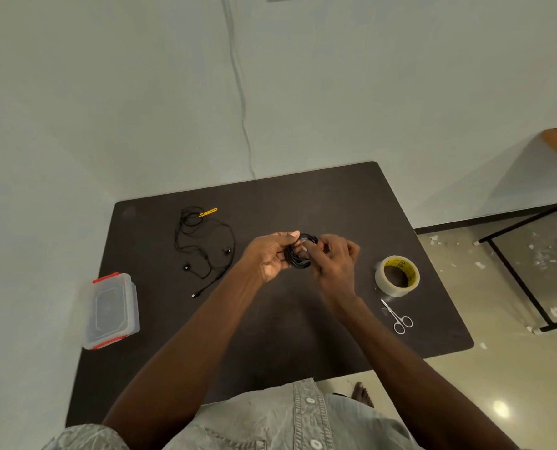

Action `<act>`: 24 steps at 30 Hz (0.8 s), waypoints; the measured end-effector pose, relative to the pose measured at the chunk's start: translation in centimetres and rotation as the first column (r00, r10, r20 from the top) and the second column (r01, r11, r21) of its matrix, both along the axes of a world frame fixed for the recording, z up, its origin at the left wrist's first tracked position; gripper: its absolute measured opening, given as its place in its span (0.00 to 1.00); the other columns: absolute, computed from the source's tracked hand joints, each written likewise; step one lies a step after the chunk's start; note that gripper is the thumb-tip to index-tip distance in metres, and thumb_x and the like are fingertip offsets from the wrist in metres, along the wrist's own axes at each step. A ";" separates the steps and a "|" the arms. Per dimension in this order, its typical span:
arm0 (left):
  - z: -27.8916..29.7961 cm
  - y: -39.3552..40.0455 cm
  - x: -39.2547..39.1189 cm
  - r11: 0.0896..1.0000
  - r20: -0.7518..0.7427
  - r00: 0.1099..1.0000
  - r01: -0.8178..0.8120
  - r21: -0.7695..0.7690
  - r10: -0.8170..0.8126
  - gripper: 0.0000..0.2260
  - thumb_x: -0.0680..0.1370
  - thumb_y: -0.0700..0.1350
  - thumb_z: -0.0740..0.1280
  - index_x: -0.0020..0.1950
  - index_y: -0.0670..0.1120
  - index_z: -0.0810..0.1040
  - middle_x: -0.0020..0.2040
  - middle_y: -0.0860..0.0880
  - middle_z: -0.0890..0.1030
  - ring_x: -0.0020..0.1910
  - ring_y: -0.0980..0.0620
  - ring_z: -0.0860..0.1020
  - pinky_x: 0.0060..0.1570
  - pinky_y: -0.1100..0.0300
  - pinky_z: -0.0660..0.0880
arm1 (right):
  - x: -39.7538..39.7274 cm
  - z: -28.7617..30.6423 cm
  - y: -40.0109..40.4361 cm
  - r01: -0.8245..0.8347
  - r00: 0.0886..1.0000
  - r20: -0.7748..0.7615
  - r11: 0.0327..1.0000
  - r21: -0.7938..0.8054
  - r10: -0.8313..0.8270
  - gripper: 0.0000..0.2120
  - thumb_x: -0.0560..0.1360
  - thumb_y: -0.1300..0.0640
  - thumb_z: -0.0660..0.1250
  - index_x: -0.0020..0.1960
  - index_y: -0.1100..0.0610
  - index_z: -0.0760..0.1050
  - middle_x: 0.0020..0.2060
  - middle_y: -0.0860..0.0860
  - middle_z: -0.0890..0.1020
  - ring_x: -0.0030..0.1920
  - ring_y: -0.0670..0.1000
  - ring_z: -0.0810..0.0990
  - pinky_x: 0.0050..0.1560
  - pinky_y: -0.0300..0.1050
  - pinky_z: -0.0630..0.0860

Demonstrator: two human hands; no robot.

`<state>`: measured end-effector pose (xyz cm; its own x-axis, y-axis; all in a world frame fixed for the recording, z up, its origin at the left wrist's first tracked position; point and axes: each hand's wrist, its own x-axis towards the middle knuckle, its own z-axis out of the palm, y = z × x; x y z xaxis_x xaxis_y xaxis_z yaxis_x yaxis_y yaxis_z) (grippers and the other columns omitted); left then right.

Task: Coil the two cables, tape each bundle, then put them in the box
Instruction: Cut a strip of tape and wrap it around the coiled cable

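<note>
Above the middle of the dark table (pixel 270 319) I hold a black cable wound into a small coil (pixel 300 254). My left hand (pixel 270 258) grips the coil's left side, thumb on top. My right hand (pixel 334 261) pinches the coil's upper right part with curled fingers. A second black cable (pixel 205 241), an earphone lead with two earbuds and a yellow tag, lies loose and uncoiled at the back left. A roll of clear tape (pixel 397 276) stands to the right of my hands. The clear plastic box (pixel 113 310) with red clips sits shut at the table's left edge.
Small steel scissors (pixel 397 316) lie near the right edge, in front of the tape. A white wall runs behind the table with a thin cord hanging down it. A black metal frame (pixel 514 271) stands on the littered floor to the right.
</note>
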<state>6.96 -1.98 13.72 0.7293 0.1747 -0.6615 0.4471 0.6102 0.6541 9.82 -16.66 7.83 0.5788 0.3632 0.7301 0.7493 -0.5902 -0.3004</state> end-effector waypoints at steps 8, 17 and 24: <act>-0.1 -0.1 0.8 1.000 -0.001 1.000 0.007 0.008 -0.007 0.02 0.76 0.37 0.69 0.48 0.41 0.77 0.42 0.43 0.82 0.42 0.48 0.80 0.46 0.50 0.80 | 1.0 -0.2 0.1 -0.006 0.999 0.034 1.000 0.018 0.005 0.15 0.71 0.62 0.68 0.56 0.52 0.73 0.50 0.51 0.70 0.49 0.51 0.71 0.50 0.48 0.63; 0.1 -0.5 1.1 0.998 0.043 0.999 -0.029 0.049 0.026 0.02 0.75 0.36 0.70 0.46 0.41 0.79 0.39 0.43 0.83 0.39 0.48 0.81 0.38 0.52 0.82 | 1.3 -0.3 -0.2 -0.009 1.000 0.013 1.000 0.015 0.009 0.12 0.72 0.63 0.68 0.55 0.54 0.74 0.48 0.54 0.76 0.48 0.51 0.72 0.49 0.47 0.62; 0.4 -0.5 1.1 0.998 0.037 0.999 -0.026 0.056 0.024 0.01 0.75 0.36 0.70 0.45 0.40 0.79 0.38 0.44 0.82 0.36 0.49 0.79 0.35 0.54 0.82 | 1.2 0.1 0.0 -0.020 1.000 -0.005 1.000 0.013 0.020 0.09 0.74 0.61 0.66 0.54 0.54 0.75 0.45 0.57 0.79 0.47 0.51 0.71 0.50 0.47 0.62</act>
<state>8.02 -2.49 14.08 0.7477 0.2297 -0.6230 0.4070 0.5827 0.7034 11.04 -16.70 7.95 0.5752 0.3656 0.7318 0.7594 -0.5711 -0.3117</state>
